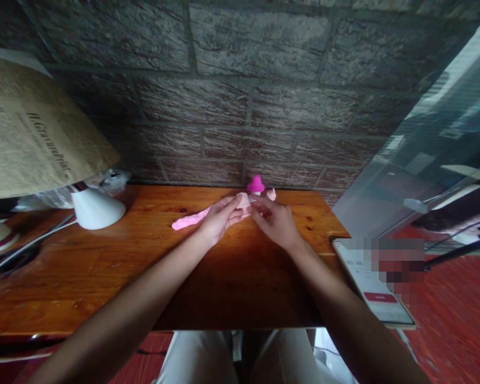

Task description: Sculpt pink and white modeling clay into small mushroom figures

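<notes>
A pale pink lump of modelling clay (pixel 243 202) is between the fingers of my left hand (pixel 219 217), above the back of the wooden table. From the right, my right hand (pixel 275 217) pinches at the edge of the same lump; a small whitish bit shows at its fingertips, too small to name. Partly behind my left hand lies a long pink strip (pixel 190 220), apparently clay too. Just beyond my hands stands a magenta mushroom-shaped piece (pixel 256 184) with a pale base. A small light pink lump (pixel 271 194) sits behind my right hand.
On the left of the wooden table (pixel 116 277) stands a lamp with a printed paper shade (pixel 36 128) and white base (pixel 98 208). Crumpled clear plastic (pixel 118 180) lies behind it. A tablet or phone (pixel 374 298) rests at the right edge. A brick-patterned wall (pixel 248 101) closes the back.
</notes>
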The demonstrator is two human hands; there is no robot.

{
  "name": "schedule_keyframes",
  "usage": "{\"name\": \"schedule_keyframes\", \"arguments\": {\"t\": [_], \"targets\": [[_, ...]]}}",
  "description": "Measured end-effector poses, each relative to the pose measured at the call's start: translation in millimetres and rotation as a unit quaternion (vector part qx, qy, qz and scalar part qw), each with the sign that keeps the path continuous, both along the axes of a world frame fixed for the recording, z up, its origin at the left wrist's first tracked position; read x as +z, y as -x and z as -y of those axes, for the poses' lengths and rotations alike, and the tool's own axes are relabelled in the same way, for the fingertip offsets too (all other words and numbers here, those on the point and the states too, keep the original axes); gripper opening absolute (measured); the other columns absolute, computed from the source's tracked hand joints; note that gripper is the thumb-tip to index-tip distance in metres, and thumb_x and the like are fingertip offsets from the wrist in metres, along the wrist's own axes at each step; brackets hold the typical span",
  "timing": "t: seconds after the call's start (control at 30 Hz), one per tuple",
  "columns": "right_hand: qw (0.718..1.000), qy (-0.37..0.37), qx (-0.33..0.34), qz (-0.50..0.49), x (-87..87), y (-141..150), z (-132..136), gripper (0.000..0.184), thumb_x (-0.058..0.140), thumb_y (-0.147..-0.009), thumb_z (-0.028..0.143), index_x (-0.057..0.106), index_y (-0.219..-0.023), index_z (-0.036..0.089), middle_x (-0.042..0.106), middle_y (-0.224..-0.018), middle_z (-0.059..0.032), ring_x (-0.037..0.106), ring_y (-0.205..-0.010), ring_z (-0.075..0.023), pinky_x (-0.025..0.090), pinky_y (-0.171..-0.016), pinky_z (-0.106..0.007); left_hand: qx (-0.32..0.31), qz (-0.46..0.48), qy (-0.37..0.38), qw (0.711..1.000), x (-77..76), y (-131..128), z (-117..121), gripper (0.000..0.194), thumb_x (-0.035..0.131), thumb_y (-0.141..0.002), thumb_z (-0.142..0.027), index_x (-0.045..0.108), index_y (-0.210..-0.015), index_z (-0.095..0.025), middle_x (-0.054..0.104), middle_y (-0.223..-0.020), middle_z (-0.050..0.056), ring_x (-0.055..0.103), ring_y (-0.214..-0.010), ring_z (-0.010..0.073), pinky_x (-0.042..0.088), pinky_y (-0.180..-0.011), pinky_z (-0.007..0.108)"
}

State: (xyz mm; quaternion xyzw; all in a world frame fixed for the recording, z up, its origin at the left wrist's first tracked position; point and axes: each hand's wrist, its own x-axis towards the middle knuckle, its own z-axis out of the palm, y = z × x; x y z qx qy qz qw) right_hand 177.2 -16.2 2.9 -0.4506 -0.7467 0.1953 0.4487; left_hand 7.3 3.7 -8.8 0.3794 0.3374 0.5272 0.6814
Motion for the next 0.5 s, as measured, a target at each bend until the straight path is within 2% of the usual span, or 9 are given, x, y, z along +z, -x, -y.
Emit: {"name": "schedule_keyframes", "arguments": {"t": [0.1, 0.27, 0.5], "targets": [[0.999, -0.014, -0.004, 0.03, 0.4, -1.2, -0.6, 0.035, 0.058, -0.092, 0.036, 0.07, -0.122, 0.023, 0.078, -0.101, -0.0065, 0.072, -0.079, -0.021, 0.054, -0.079, -0.033, -0.016, -0.004, -0.002, 1.0, 0.5, 1.1, 0.2, 0.04, 0.085, -0.071, -0.041, 0.071, -0.099, -0.017, 0.076, -0.09, 0.006, 0.071, -0.079, 0.0143, 0.052, -0.076, 0.023], [0.998, -0.03, -0.024, 0.045, 0.7, -3.5, -2.0, 0.034, 0.057, -0.093, 0.034, 0.07, -0.123, 0.025, 0.077, -0.104, -0.008, 0.072, -0.082, -0.0233, 0.053, -0.08, -0.035, -0.038, -0.009, -0.017, 0.999, 1.2, 1.9, 2.2, 0.046, 0.09, -0.063, -0.029, 0.071, -0.103, -0.018, 0.076, -0.099, 0.007, 0.072, -0.09, 0.0183, 0.051, -0.081, 0.027], [0.995, -0.06, -0.014, 0.082, -1.1, -3.8, -1.9, 0.038, 0.056, -0.094, 0.03, 0.065, -0.13, 0.024, 0.077, -0.1, -0.0077, 0.071, -0.081, -0.0216, 0.053, -0.079, -0.033, -0.031, -0.017, -0.005, 0.999, -1.4, 1.5, 2.3, 0.043, 0.088, -0.062, -0.024, 0.07, -0.1, -0.018, 0.076, -0.094, 0.004, 0.071, -0.08, 0.0147, 0.05, -0.075, 0.025]]}}
